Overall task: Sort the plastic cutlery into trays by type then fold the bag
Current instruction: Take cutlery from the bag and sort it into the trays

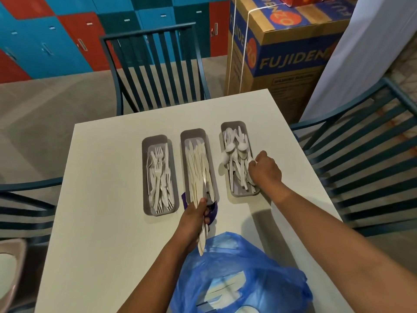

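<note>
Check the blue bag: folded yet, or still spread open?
Not folded. The blue bag lies loose and crumpled on the table, and white pieces show through its plastic, so it is not empty either.

I think I am in a break room or a lunch room at a work place or a school. Behind the table I see a wall of lockers (pixel 67 37), red and blue, each with a small handle. I sit at a plain white table (pixel 108 199) with dark blue metal chairs (pixel 158 64) around it, the kind with thin bars in the back. A big cardboard box (pixel 277 53) tied with string stands on the floor, with another box on top. The floor is gray carpet.
</note>
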`<state>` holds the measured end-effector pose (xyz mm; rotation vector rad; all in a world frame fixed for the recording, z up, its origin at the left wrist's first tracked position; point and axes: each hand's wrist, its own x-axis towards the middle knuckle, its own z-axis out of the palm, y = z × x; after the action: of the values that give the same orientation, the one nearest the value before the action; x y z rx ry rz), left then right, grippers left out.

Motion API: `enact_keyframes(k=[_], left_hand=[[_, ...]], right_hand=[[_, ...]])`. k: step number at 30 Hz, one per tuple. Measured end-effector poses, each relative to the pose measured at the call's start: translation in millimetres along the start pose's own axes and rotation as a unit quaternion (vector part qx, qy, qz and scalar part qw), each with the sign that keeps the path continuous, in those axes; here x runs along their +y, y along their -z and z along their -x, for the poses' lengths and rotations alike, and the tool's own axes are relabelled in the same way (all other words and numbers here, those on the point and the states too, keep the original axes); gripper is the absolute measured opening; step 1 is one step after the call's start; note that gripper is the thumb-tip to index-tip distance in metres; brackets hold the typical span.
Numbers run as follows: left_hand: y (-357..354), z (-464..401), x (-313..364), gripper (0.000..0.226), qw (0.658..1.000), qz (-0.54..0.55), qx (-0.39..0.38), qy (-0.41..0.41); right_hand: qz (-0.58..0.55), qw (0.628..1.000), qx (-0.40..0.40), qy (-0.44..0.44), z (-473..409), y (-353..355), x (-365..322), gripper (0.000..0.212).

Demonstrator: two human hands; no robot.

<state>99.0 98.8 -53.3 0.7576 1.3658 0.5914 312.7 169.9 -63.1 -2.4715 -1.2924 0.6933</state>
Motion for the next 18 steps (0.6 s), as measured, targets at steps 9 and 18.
enact_keyframes(k=[9, 18], left_hand=[[0.0, 1.3, 10.3, 0.026, 0.981, 0.163, -0.051, 0.093], [-17.5, 1.4, 11.4, 0.027, 0.993, 0.111, -0.036, 0.014]], right_hand=[[-0.066, 0.998, 0.007, -0.013, 13.8, 8.2, 7.0, 0.031], [-0.213, 0.909, -0.355, 0.038, 98.2, -9.4, -17.1, 0.027]])
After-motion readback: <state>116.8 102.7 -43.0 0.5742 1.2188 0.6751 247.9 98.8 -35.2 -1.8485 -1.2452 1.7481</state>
